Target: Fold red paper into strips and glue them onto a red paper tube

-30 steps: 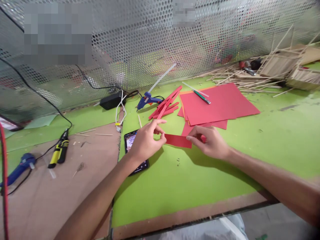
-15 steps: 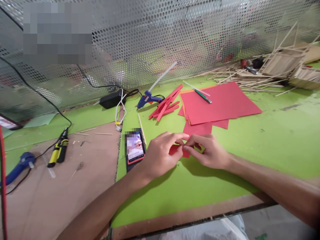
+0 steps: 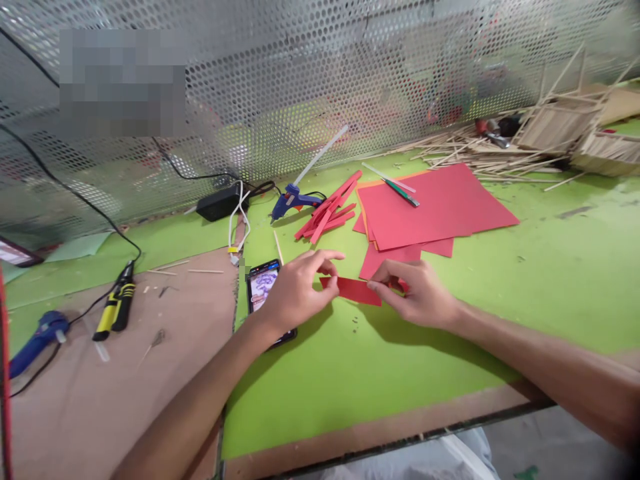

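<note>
While a blue tool (image 3: 39, 339) is lying at the far left, yellow-and-black pliers (image 3: 116, 308) are resting on the brown board (image 3: 170, 347) beside it. A phone (image 3: 263, 285) with its screen lit is lying on the green tabletop (image 3: 360, 393), partly hidden by the left hand (image 3: 301, 287) and forearm. The left hand is pinching a short red strip (image 3: 354, 291) near its left end, between thumb and finger, and the strip is stretching rightward from these fingertips. Behind the hands, a blue glue gun (image 3: 294, 200) is sitting just left of a loose pile of red strips (image 3: 331, 210). The right hand (image 3: 419, 293) is gripping the short red strip near its right end, so the strip is spanning the space between both hands. Beyond the right hand, red sheets (image 3: 440, 208) are lying overlapped, with a green cutter (image 3: 401, 192) resting on top. Farther right, thin wooden sticks (image 3: 480, 159) are lying heaped.
</note>
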`<state>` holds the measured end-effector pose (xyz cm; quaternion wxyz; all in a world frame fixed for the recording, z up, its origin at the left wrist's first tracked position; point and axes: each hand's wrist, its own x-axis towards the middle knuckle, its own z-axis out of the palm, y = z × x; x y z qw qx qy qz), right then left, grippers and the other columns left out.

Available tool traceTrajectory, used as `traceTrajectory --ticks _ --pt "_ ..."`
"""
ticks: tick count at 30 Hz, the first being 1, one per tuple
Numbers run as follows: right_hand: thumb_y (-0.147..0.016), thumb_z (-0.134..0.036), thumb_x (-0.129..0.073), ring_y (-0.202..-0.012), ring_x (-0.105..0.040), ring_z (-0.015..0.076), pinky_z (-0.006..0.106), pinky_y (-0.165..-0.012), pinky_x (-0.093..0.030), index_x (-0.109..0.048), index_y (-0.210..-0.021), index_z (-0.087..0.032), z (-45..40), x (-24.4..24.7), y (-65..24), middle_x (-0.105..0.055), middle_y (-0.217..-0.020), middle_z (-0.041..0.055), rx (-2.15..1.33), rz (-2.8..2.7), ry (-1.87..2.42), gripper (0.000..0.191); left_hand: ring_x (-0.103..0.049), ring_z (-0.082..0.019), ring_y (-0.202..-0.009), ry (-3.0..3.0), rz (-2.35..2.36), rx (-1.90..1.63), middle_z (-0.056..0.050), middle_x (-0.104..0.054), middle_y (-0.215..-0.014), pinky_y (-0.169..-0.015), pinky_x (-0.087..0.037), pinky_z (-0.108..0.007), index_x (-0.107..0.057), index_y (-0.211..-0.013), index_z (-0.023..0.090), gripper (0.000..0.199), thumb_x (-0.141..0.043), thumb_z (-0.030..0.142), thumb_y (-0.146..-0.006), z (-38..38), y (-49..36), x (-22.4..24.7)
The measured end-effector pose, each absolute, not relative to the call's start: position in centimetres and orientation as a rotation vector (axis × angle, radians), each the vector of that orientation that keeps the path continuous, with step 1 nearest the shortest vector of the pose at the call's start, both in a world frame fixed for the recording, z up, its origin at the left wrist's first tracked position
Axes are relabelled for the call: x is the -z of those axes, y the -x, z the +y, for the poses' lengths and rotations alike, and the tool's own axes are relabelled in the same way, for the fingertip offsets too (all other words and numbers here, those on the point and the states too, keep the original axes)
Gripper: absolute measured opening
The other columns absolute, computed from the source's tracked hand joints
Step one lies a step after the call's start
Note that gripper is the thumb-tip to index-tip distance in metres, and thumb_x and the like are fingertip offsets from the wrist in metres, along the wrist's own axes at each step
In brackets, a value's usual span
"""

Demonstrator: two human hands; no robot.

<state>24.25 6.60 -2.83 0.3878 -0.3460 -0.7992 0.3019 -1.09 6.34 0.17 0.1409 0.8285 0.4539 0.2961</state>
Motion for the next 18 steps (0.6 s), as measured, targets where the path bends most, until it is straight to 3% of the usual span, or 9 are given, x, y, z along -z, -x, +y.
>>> traceTrajectory --ticks 6,8,11,18 --pt "-0.095 -0.027 -0.067 -0.051 -0.053 0.0104 0.024 -0.049 -0.040 -0.066 -0.078 -0.019 7.1 2.3 -24.6 -0.066 -0.062 -0.0020 -0.809 -1.904 0.944 0.019 -0.074 -0.019 -0.083 -2.302 1.733 -0.966 0.000 -0.077 -0.089 -0.088 -0.060 -0.035 -0.069 -0.121 0.020 0.040 -0.068 0.009 -0.083 8.6 4.2 -1.5" --pt "-0.095 -0.027 -0.067 -0.051 -0.054 0.0105 0.024 -0.049 -0.040 -0.067 -0.079 -0.019 7.0 2.3 -24.5 -0.066 -0.062 -0.0023 -0.840 -1.893 0.936 0.018 -0.075 -0.018 -0.085 -2.211 1.629 -1.090 -0.001 -0.078 -0.092 -0.090 -0.060 -0.034 -0.068 -0.125 0.020 0.039 -0.067 0.012 -0.087 8.1 3.7 -2.1" --pt "-0.096 -0.027 -0.067 -0.053 -0.057 0.0112 0.024 -0.051 -0.043 -0.068 -0.082 -0.019 6.9 2.4 -24.2 -0.067 -0.064 -0.0021 -0.899 -1.913 0.898 0.016 -0.076 -0.017 -0.100 -2.103 1.312 -0.962 -0.002 -0.080 -0.108 -0.100 -0.059 -0.032 -0.066 -0.134 0.024 0.046 -0.071 0.018 -0.089 6.6 1.8 -2.6" --pt "-0.097 -0.026 -0.066 -0.065 -0.069 0.0145 0.026 -0.062 -0.054 -0.071 -0.089 -0.019 7.0 2.3 -24.2 -0.076 -0.077 0.0007 -0.869 -1.889 0.892 0.012 -0.077 -0.012 -0.083 -2.073 1.323 -0.950 0.005 -0.080 -0.089 -0.083 -0.061 -0.023 -0.068 -0.126 0.026 0.042 -0.073 0.010 -0.087 4.6 -0.5 -2.3"
